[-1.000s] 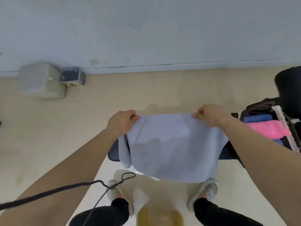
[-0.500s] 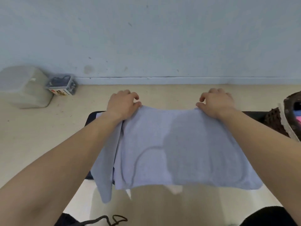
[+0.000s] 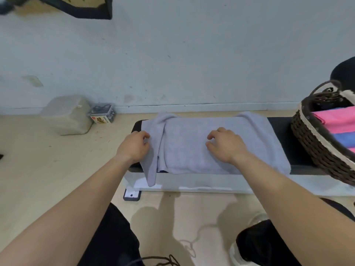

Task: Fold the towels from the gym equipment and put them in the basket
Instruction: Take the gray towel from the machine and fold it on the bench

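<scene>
**Progress view.** 1 grey towel [image 3: 188, 150] lies part-folded on the black bench [image 3: 284, 135]. Its left flap hangs off the near edge, just below the left fingers. The left hand [image 3: 134, 146] curls its fingers round that flap's edge. The right hand [image 3: 225, 145] rests bent fingers on the middle of the cloth; whether they pinch it cannot be told. Well to the right of the right fingers, the wicker basket [image 3: 315, 150] already holds at least 2 folded items, a pink towel [image 3: 336, 120] and a blue towel [image 3: 345, 140]. Judged remaining: finish folding the grey towel and carry it to the basket. The frame edge cuts the basket off, so its full contents stay hidden.
</scene>
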Demonstrator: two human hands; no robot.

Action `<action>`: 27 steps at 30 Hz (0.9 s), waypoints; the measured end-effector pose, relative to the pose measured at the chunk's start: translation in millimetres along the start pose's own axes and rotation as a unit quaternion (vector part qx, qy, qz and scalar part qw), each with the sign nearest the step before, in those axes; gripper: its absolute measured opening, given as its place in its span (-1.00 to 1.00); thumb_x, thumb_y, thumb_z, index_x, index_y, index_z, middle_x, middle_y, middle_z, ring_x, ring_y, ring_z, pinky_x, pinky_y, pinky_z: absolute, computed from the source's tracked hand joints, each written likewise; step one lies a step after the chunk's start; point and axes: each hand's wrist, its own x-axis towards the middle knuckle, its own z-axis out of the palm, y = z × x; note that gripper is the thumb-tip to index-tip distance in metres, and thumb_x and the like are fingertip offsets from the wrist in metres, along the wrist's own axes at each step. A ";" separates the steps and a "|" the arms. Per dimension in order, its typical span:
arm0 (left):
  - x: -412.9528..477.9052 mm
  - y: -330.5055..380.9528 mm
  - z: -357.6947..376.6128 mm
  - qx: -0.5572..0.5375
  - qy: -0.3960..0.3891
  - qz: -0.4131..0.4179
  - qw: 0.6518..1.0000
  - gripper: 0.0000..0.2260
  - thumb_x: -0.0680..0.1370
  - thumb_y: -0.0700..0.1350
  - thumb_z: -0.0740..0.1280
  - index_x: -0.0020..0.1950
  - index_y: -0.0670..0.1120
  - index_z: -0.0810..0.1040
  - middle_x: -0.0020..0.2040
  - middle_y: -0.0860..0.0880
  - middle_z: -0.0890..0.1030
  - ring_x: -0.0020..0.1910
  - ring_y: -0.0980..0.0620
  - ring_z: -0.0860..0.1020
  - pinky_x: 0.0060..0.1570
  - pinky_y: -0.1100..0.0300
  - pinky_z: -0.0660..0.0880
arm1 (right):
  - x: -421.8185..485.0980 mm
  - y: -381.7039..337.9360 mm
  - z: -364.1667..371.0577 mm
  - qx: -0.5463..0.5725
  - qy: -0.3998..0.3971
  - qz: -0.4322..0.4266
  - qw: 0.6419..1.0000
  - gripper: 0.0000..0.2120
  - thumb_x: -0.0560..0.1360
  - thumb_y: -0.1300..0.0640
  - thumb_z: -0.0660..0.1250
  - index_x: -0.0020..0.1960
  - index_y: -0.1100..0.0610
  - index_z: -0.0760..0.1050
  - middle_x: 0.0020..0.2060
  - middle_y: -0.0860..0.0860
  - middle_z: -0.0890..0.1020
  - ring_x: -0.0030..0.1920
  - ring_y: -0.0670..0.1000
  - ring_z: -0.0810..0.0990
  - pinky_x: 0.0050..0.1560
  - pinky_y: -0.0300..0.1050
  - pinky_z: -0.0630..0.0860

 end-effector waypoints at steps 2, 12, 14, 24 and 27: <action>-4.3 -2.8 2.2 -0.009 0.002 -0.012 1.000 -0.67 0.61 -0.05 0.18 0.37 0.02 0.48 0.23 -0.07 0.53 0.14 -0.11 0.53 0.12 -0.02 0.51 | -6.2 -12.1 10.1 0.006 -0.004 -0.027 1.000 -0.61 0.60 -0.14 0.16 0.36 -0.03 0.45 0.31 0.02 0.46 0.29 0.14 0.44 0.24 0.07 0.39; 44.5 -17.5 14.8 -0.063 0.060 -0.102 0.991 -0.73 0.60 -0.07 0.21 0.28 -0.04 0.51 0.19 -0.08 0.59 0.14 -0.14 0.54 0.10 0.00 0.51 | 54.3 -62.1 44.6 0.027 0.002 -0.130 0.991 -0.59 0.61 -0.09 0.18 0.43 -0.07 0.39 0.40 -0.04 0.39 0.32 0.12 0.37 0.25 0.04 0.36; 60.6 -18.4 13.5 -0.040 0.036 -0.125 0.991 -0.69 0.57 0.11 0.27 0.20 -0.05 0.50 0.13 -0.06 0.57 0.09 -0.13 0.55 0.08 -0.03 0.53 | 67.3 -71.5 52.7 0.039 0.009 -0.136 0.990 -0.57 0.60 -0.09 0.18 0.46 -0.07 0.36 0.43 -0.06 0.34 0.36 0.11 0.32 0.30 0.05 0.33; 114.9 -39.3 4.9 -0.013 0.130 -0.125 0.984 -0.93 0.57 0.03 0.31 -0.01 0.07 0.47 0.02 -0.07 0.62 0.03 -0.17 0.57 -0.10 0.08 0.45 | 96.7 -87.2 66.1 0.022 -0.012 -0.105 0.994 -0.50 0.56 -0.18 0.19 0.47 -0.11 0.29 0.42 -0.08 0.27 0.42 0.08 0.23 0.36 0.06 0.22; 117.1 -53.8 5.6 -0.026 0.174 -0.171 0.969 -0.88 0.58 -0.04 0.26 0.10 0.07 0.49 0.12 -0.10 0.59 0.12 -0.18 0.55 -0.07 0.06 0.41 | 95.3 -88.2 66.9 0.020 -0.012 -0.101 0.995 -0.51 0.57 -0.17 0.18 0.48 -0.12 0.28 0.43 -0.09 0.26 0.43 0.07 0.21 0.37 0.04 0.20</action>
